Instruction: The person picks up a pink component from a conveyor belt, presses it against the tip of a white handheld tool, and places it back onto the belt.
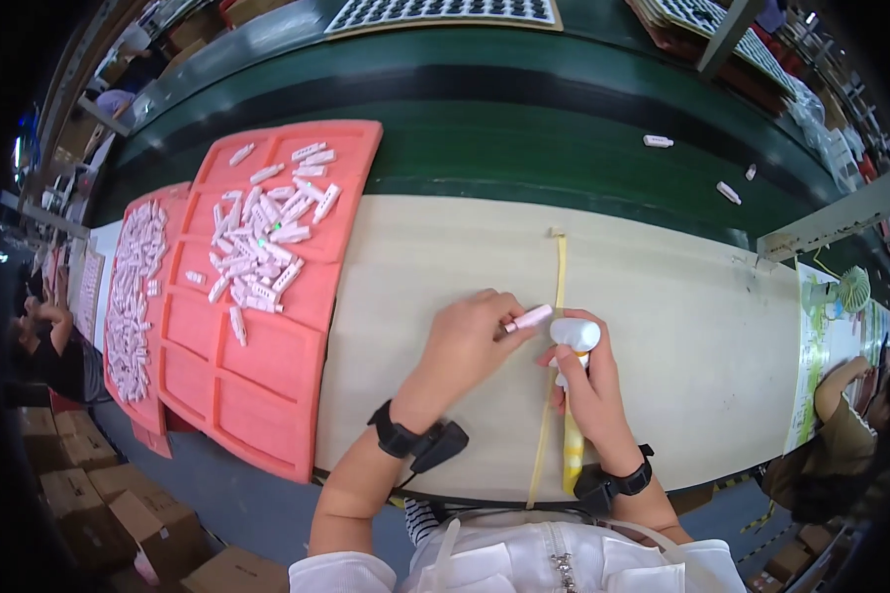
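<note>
Between the fingertips of my left hand (473, 334) is a small pale pink bottle-shaped piece (531, 317), tilted up to the right. My right hand (591, 383) is closed around a white object with a rounded end (576, 334); its lower part is hidden by the fingers, so its kind is unclear. The pink piece lies close to that white end; contact cannot be made out. Below my right hand a yellow and white strip-like thing (573, 455) shows on the pale worktop (435, 267); whether it joins the white object is hidden.
To the left, a pink compartment tray (285, 415) carries a heap of similar pieces (262, 237); another pink tray (173, 326) beyond is also loaded. Yellow tape (561, 262) crosses the worktop. Several pieces lie on the green conveyor belt (524, 138). People sit at both sides.
</note>
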`<state>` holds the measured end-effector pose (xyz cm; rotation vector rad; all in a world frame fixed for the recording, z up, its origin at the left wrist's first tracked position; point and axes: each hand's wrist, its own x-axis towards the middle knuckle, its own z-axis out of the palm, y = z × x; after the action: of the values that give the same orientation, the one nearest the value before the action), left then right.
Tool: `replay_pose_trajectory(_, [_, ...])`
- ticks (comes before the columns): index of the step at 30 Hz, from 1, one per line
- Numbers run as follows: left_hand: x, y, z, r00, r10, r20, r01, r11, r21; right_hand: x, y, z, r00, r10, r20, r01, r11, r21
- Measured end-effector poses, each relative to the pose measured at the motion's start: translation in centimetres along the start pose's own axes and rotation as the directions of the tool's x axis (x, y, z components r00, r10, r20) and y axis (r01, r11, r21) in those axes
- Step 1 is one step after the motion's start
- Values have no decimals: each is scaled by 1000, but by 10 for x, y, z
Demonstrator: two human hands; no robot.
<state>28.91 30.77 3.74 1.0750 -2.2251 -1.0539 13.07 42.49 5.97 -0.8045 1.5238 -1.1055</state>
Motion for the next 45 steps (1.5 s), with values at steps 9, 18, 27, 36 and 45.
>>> replay_pose_trajectory(9, [-31, -4, 26, 953, 102, -286, -118, 992, -39, 3, -9, 3, 998, -43, 41, 49, 988, -144])
replay_pose_trajectory(18, [-40, -10, 29, 952, 48, -303, -84, 991, -106, -1, -13, 4, 990, -73, 118, 106, 944, -311])
replay_pose_trajectory(27, [-37, -8, 30, 945, 72, -319, -106, 990, -90, -6, -2, 22, 915, -392, 97, 396, 823, -408])
replay_pose_trajectory(36, [-38, -9, 30, 938, 116, -327, -148, 986, -75, 6, -10, 10, 979, -173, -106, 128, 933, -335])
replay_pose_trajectory(45, [-37, 10, 22, 979, -9, -206, -90, 880, -466, 2, -9, 6, 983, -111, -145, 116, 993, 23])
